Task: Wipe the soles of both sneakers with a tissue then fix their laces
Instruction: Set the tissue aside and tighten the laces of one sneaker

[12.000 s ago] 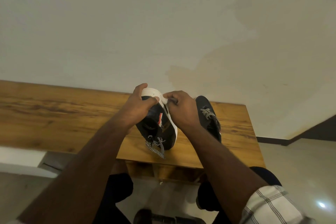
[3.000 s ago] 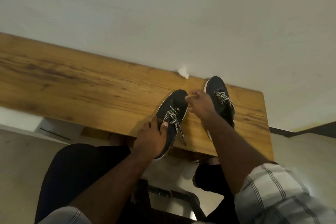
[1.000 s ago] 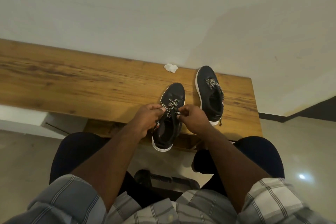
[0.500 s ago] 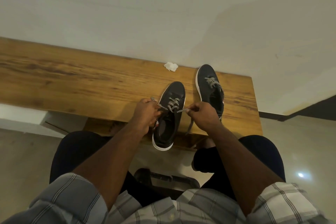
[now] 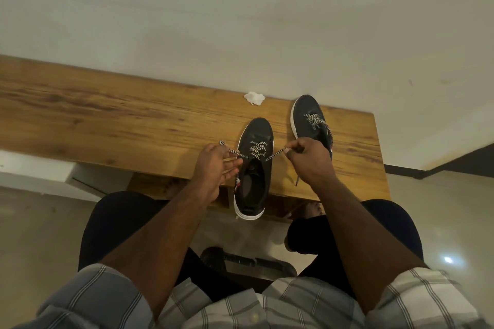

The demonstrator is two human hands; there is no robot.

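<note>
Two dark sneakers with white soles stand upright on the wooden bench [image 5: 112,117]. The near sneaker [image 5: 254,168] overhangs the bench's front edge with its heel. Its black-and-white lace [image 5: 255,149] is stretched out to both sides. My left hand [image 5: 213,165] holds the lace's left end and my right hand [image 5: 310,157] pinches the right end. The far sneaker [image 5: 307,117] stands to the right, partly behind my right hand. A crumpled white tissue [image 5: 254,98] lies at the bench's back edge against the wall.
The bench runs along a pale wall [image 5: 240,21] and ends just right of the far sneaker. My knees in dark trousers [image 5: 117,222] sit under the front edge. A dark stool base [image 5: 248,262] stands on the tiled floor between my legs.
Since one second ago my hands have drawn apart from the near sneaker's tongue, pulling the two lace ends outward until they run taut. The sneakers and the tissue stay in place.
</note>
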